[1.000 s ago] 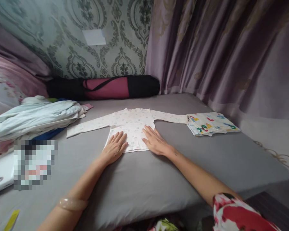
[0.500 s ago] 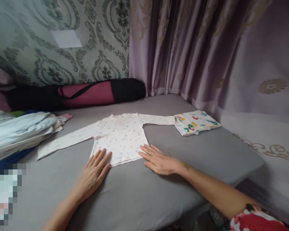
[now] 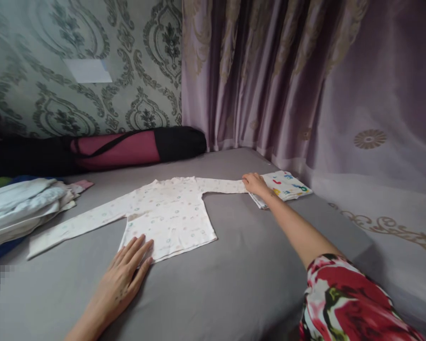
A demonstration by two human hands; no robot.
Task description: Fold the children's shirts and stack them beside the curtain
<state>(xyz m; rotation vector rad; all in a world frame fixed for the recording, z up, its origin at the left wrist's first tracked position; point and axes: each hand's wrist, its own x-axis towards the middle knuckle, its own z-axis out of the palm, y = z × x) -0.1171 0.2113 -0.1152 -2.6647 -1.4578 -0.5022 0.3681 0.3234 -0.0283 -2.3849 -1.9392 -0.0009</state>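
A white long-sleeved shirt (image 3: 170, 213) with small pale prints lies spread flat on the grey bed sheet, both sleeves stretched out sideways. My left hand (image 3: 126, 265) rests flat with its fingers extended on the lower left corner of the hem. At the far right, my right hand (image 3: 256, 184) has its fingers curled down and together over the cuff of the right sleeve. The fingertips are partly hidden. Right beside that hand lies a folded white cloth (image 3: 287, 182) with colourful letter-like prints; the wrist passes over its left edge.
A pile of clothes (image 3: 24, 203) lies at the left, near the left sleeve's end. A long black and maroon bag (image 3: 128, 149) rests along the patterned wall. Purple curtains (image 3: 230, 85) hang behind and to the right of the bed (image 3: 206, 293).
My right hand has left the right side of the hem and reached away to the right sleeve's cuff, its fingers now curled. My left hand stays on the hem. The view has shifted slightly.
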